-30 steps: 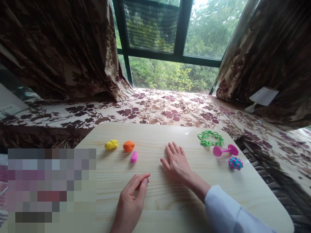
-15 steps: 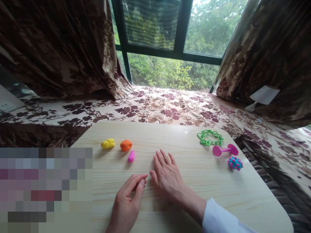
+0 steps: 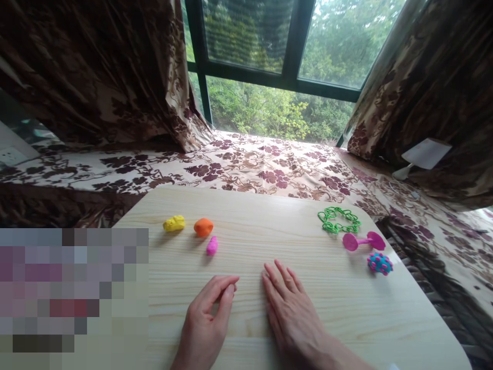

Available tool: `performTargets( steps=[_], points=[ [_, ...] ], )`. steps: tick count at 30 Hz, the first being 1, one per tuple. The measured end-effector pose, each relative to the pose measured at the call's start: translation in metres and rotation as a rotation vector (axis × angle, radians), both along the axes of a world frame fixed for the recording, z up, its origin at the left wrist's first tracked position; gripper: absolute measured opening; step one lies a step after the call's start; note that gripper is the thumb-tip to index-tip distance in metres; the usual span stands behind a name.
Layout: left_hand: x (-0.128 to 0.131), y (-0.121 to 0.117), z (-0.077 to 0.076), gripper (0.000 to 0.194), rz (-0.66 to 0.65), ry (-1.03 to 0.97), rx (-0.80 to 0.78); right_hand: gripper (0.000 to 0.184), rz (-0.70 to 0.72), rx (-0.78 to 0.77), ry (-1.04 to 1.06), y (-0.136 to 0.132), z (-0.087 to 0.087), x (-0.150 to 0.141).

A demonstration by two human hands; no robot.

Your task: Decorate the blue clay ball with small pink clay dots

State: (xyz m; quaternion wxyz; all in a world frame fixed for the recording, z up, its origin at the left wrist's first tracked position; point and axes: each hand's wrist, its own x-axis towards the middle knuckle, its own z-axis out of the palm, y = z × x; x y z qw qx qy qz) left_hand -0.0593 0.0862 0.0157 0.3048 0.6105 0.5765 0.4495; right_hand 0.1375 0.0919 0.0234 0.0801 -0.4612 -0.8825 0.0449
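My right hand (image 3: 290, 306) lies palm down over the pale wooden table (image 3: 246, 218), fingers stretched out and close together; whatever may be under the palm is hidden. To its left, my left hand (image 3: 208, 316) is closed, thumb and curled fingers meeting, and I cannot make out anything in them. Beyond the left hand lie a small pink modelling clay lump (image 3: 211, 245), an orange clay lump (image 3: 203, 227) with pointed ends, and a yellow clay lump (image 3: 174, 223). Neither hand touches these pieces.
At the table's right side lie a green clay chain ring (image 3: 339, 220), a pink dumbbell-shaped clay piece (image 3: 363, 241) and a blue clay lump with pink dots (image 3: 380, 263). Behind are a floral-covered ledge (image 3: 273, 164), curtains and a white lamp (image 3: 427, 153). A blurred patch covers the lower left.
My right hand has drawn back towards me and a little right, away from the left hand. The left hand keeps its closed shape. The view has shifted slightly.
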Motion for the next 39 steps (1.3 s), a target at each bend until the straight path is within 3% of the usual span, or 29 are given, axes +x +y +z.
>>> performTargets(
  steps=[4,8,10,13,17,20,23,25,27,29,33,36,39],
  points=[
    [0.001,0.001,-0.001,0.022,-0.014,0.003,-0.016,0.051,-0.037,0.016,0.074,0.048,0.009,-0.043],
    [0.000,0.000,-0.003,0.022,-0.002,0.001,-0.035,0.059,-0.128,0.009,0.067,0.082,0.009,-0.027],
    [0.000,-0.001,-0.003,0.021,0.003,0.004,-0.032,0.054,-0.145,-0.014,0.027,0.074,0.007,-0.001],
    [-0.001,-0.002,-0.004,0.019,0.005,0.008,-0.017,0.049,-0.096,-0.047,-0.044,0.036,0.005,0.029],
    [-0.001,0.000,-0.004,0.018,0.007,0.031,0.008,0.051,0.078,-0.070,-0.056,-0.005,0.007,0.017],
    [-0.001,0.001,-0.004,0.018,-0.003,0.033,0.017,0.050,0.121,-0.046,0.008,0.008,0.010,-0.022],
    [-0.001,0.001,-0.004,0.018,0.017,0.023,0.041,0.053,0.037,0.001,0.074,0.051,0.012,-0.052],
    [-0.002,0.000,-0.004,0.018,0.032,0.019,0.032,0.055,-0.043,0.017,0.086,0.080,0.011,-0.052],
    [-0.002,0.000,-0.004,0.019,0.037,0.016,0.007,0.057,-0.114,0.004,0.065,0.093,0.010,-0.034],
    [-0.003,0.000,-0.005,0.018,0.044,0.016,-0.005,0.055,-0.140,-0.032,0.022,0.086,0.007,-0.005],
    [-0.004,0.000,-0.006,0.016,0.044,0.010,-0.010,0.048,-0.079,-0.089,-0.067,0.033,0.006,0.037],
    [-0.003,0.000,-0.006,0.019,0.062,0.002,-0.037,0.048,-0.008,-0.093,-0.049,0.010,0.008,0.025],
    [-0.002,0.000,-0.007,0.022,0.087,-0.021,-0.081,0.047,-0.001,-0.076,0.027,0.027,0.010,-0.013]
  ],
)
